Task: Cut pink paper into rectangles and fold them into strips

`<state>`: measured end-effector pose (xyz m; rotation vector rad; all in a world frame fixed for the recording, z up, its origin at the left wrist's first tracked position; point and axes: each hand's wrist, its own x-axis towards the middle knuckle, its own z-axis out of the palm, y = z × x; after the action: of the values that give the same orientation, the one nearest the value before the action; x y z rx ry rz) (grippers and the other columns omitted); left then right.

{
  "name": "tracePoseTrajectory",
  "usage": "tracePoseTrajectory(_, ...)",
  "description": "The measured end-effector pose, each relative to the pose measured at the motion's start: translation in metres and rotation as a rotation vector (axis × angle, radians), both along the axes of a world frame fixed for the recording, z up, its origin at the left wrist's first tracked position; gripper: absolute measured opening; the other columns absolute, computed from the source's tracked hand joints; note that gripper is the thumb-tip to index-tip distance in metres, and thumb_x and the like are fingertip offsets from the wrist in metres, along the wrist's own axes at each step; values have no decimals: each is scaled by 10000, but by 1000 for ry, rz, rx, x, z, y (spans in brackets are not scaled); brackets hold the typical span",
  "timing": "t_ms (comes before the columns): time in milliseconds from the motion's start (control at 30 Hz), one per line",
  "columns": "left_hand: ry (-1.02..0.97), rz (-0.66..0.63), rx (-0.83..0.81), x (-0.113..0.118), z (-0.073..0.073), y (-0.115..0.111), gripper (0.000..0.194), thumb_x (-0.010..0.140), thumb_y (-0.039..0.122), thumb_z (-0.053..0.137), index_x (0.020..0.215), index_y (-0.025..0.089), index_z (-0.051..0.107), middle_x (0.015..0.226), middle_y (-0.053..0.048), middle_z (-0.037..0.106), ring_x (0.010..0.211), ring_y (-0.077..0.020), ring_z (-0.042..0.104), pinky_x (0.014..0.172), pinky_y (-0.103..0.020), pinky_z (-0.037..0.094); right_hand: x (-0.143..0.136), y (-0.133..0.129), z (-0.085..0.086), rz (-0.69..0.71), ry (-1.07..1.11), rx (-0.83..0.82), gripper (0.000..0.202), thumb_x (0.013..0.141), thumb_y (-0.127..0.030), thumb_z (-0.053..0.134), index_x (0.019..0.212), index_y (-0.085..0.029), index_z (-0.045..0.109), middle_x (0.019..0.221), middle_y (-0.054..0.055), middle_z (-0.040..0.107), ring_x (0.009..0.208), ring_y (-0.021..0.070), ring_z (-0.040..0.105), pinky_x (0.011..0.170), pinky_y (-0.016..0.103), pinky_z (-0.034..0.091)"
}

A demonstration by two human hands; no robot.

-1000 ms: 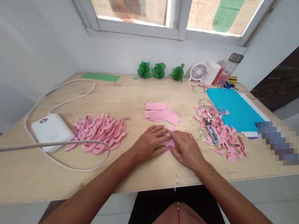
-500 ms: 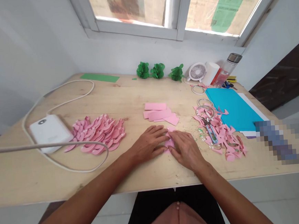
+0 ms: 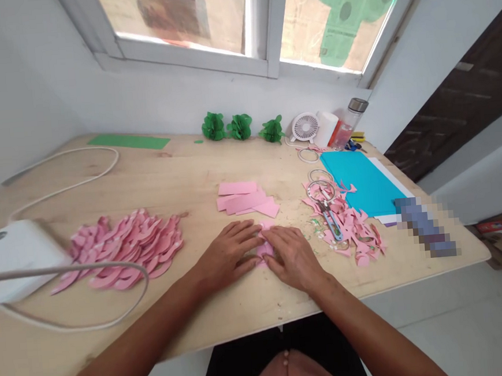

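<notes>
Close together near the front of the table, both hands work on a small pink paper piece (image 3: 264,249). My left hand (image 3: 229,253) lies at its left side, fingertips pressed on the paper. From the right, my right hand (image 3: 294,256) has its fingers bent and closed on the same piece. Fingers cover much of the paper, so its exact shape is hidden. Just beyond the hands lie several pink paper strips (image 3: 245,201). A spread heap of curved pink paper petals (image 3: 129,247) is to the left.
Pink scraps (image 3: 361,231) lie to the right, with blue-handled snips (image 3: 332,222) on them. Beyond are blue sheets (image 3: 361,179), a small fan (image 3: 305,127) and a bottle (image 3: 350,123). Green paper flowers (image 3: 240,127) line the wall. A cable (image 3: 132,304) loops by a white device (image 3: 26,258).
The view has swung right, so the table's things sit further left in the picture. Both hands stay on the pink paper with little visible change.
</notes>
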<state>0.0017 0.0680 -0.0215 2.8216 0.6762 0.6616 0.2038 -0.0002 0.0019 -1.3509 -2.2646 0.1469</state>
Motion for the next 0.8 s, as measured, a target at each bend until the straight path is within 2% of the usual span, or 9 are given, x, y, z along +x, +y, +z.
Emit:
tracePoseTrajectory(233, -16, -2, 12, 0, 6, -2, 285, 888, 320, 528, 1143, 229, 617, 1324, -88, 575, 1289, -274, 462, 1055, -474, 380, 11, -3, 13, -47, 70, 54, 359, 873, -236, 532, 1229, -192, 546, 1202, 103, 646, 1146, 222, 569, 977, 408, 426)
tracePoseTrajectory(333, -19, -9, 12, 0, 8, -3, 277, 892, 327, 528, 1134, 225, 616, 1328, -88, 571, 1292, -274, 458, 1049, -471, 384, 36, 0, 18, -150, 73, 121, 307, 874, -245, 523, 1170, -213, 600, 1178, 96, 661, 1108, 227, 595, 959, 413, 440)
tracePoseTrajectory(433, -21, -12, 5, 0, 9, -4, 263, 897, 317, 520, 1125, 228, 617, 1325, -78, 574, 1296, -270, 451, 1051, -466, 380, 74, 6, 24, -305, 56, 166, 256, 880, -255, 495, 1072, -207, 657, 1107, 97, 691, 1044, 239, 623, 913, 408, 458)
tracePoseTrajectory(533, -30, -10, 2, 1, 9, -4, 256, 893, 308, 521, 1116, 229, 620, 1294, -75, 595, 1281, -267, 464, 1055, -462, 375, 114, 13, 32, -427, -35, 72, 242, 882, -259, 477, 995, -201, 683, 1040, 84, 707, 988, 228, 635, 870, 355, 463)
tracePoseTrajectory(633, -41, -11, 6, 1, 9, -4, 256, 891, 312, 523, 1113, 227, 619, 1281, -76, 602, 1271, -271, 472, 1054, -470, 373, 142, 20, 39, -625, -181, -27, 275, 901, -274, 444, 998, -196, 690, 1081, 90, 693, 993, 226, 625, 833, 323, 445)
tracePoseTrajectory(800, -39, -20, 3, 1, 9, -3, 254, 894, 300, 519, 1120, 226, 609, 1288, -78, 595, 1277, -266, 465, 1053, -466, 377, 157, 33, 42, -695, -270, -116, 230, 876, -269, 493, 932, -206, 706, 1014, 84, 703, 969, 235, 617, 772, 306, 405)
